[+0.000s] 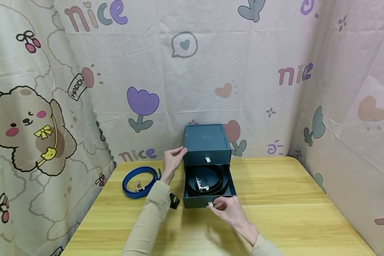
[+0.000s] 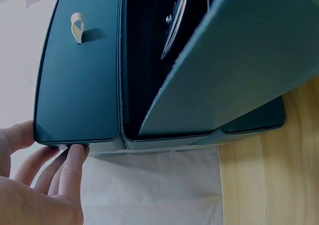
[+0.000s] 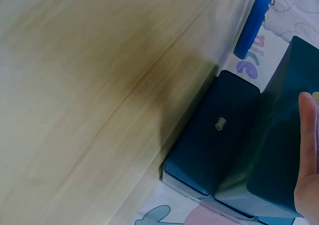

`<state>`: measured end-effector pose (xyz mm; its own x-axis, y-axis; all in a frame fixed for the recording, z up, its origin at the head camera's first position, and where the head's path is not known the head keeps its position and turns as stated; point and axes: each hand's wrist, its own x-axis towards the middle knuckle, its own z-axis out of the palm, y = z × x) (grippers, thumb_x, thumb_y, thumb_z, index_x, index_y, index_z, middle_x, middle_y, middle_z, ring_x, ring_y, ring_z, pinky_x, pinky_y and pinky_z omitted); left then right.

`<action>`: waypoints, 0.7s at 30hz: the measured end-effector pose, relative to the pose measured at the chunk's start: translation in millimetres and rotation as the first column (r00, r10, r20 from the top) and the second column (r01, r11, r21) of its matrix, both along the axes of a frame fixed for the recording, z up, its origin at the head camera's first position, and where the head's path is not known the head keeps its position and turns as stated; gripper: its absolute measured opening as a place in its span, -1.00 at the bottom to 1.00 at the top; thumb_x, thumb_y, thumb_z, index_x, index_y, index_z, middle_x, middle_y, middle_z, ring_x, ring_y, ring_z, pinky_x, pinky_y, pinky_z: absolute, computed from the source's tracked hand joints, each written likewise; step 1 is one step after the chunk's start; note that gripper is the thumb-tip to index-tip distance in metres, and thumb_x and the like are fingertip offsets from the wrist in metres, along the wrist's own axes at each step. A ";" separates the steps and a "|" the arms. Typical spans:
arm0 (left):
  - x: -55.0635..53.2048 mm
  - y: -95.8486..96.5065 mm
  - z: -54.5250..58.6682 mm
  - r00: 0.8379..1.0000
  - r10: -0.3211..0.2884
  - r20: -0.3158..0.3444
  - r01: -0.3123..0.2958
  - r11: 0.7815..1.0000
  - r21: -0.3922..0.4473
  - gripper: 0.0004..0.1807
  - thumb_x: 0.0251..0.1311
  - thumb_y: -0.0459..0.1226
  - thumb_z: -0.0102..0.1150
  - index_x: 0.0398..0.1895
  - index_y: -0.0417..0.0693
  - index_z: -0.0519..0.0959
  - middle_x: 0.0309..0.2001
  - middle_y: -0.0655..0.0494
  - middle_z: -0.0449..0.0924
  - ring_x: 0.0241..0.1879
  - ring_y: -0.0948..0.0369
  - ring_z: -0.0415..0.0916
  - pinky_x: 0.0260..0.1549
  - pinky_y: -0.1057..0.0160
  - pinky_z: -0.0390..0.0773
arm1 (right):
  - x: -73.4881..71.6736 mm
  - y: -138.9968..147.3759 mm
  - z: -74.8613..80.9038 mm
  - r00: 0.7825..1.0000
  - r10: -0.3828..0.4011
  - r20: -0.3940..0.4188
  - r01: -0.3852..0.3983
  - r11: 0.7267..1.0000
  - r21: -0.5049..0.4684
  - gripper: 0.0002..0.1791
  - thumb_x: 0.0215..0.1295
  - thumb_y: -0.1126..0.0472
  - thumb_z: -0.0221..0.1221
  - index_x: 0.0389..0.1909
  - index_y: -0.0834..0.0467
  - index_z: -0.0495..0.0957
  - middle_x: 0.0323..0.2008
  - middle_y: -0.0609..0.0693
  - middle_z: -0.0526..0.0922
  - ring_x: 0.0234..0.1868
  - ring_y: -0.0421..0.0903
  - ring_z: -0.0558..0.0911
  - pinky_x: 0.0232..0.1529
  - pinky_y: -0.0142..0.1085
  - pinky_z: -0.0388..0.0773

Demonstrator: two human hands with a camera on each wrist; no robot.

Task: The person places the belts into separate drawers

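A dark teal drawer box (image 1: 206, 138) stands at the table's back. Its pulled-out drawer (image 1: 192, 202) sits below a shut upper drawer (image 2: 84, 85); a shut lower drawer (image 3: 212, 135) shows in the right wrist view. Inside the pulled-out drawer lies a coiled black belt (image 1: 222, 183) with a silver buckle (image 1: 201, 185). My left hand (image 1: 172, 161) touches the box's upper left corner, its fingers fairly straight along the side. With thumb and fingertips, my right hand (image 1: 228, 211) pinches the white pull tab (image 1: 210, 204) on the drawer front.
Left of the box lies a coiled blue belt (image 1: 128, 193) with a gold-coloured buckle (image 1: 138, 185). A small black item (image 1: 174, 201) with a gold-coloured mark lies beside my left sleeve, partly hidden. Printed cloth (image 1: 192, 81) hangs behind the wooden table (image 1: 275, 220) and along both sides.
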<state>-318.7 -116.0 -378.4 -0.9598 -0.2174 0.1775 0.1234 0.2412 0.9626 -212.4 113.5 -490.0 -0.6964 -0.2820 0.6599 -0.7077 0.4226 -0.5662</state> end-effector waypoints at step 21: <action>0.9 0.3 1.0 1.000 -0.006 -0.006 0.006 1.000 -0.008 -0.60 0.30 -0.08 0.29 0.11 -0.09 0.69 0.10 -0.14 0.71 -0.03 -0.01 0.68 -0.26 0.41 0.62 | -1.4 2.4 -1.3 0.995 0.076 0.070 -0.077 0.997 0.008 -0.90 0.04 0.44 0.43 -0.43 0.28 0.70 -0.50 0.11 0.79 -0.50 -0.23 0.76 -0.44 -0.56 0.62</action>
